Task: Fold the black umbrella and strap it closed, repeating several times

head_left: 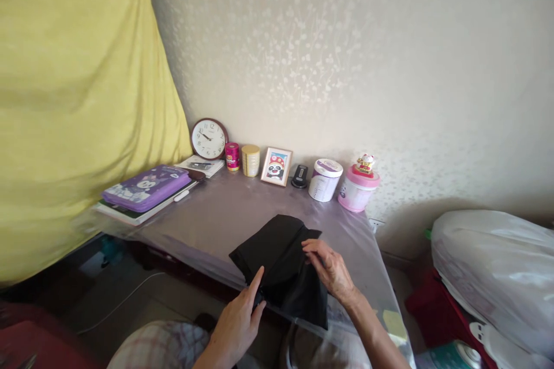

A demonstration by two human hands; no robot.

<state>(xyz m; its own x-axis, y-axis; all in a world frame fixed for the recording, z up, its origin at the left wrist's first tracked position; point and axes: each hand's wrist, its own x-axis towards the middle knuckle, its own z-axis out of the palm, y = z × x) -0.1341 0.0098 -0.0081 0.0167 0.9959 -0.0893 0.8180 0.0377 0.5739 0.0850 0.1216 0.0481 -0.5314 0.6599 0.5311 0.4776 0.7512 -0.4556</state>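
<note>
A folded black cloth [283,259] lies on the near part of a table covered in clear plastic [225,213]. My left hand [238,323] pinches the cloth's near left edge between thumb and fingers. My right hand [331,268] rests on the cloth's right side, its fingers curled over a fold near the top. The cloth's near corner hangs over the table's front edge.
Along the wall stand a round clock [209,138], a red tin [232,156], a yellow tin [250,160], a framed panda picture [276,166], a white tub [325,179] and a pink tub [358,187]. A purple case [145,186] on books lies left. A plastic-wrapped bundle [497,271] sits right.
</note>
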